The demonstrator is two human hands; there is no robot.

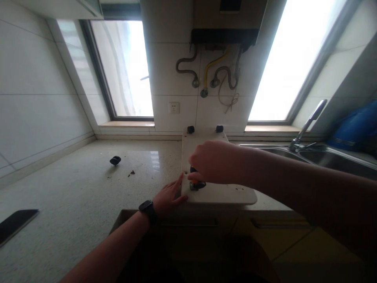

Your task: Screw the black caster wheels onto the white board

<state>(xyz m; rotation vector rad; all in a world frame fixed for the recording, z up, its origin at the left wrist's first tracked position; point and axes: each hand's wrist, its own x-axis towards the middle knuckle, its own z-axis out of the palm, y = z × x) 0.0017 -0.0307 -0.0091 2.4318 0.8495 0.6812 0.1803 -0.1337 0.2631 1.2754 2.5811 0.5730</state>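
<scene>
A white board (219, 195) lies on the counter, its near edge by the counter's front. My right hand (215, 162) is closed round a black-and-orange screwdriver (193, 181), mostly hidden by the fingers. Its lower end is at a black caster (201, 185) near the board's left front corner. My left hand (169, 197) rests with fingers spread against the board's left edge. Two black casters (191, 129) (219, 129) stand at the board's far end. Small screws (239, 189) lie on its right front part. Another black caster (115, 160) lies loose on the counter, left of the board.
Several small dark screws (132, 173) lie on the counter (88, 196). A dark flat object (17, 224) is at far left. To the right are a sink (321, 155) and faucet (306, 125). Hoses (207, 70) hang below a wall-mounted heater (226, 23).
</scene>
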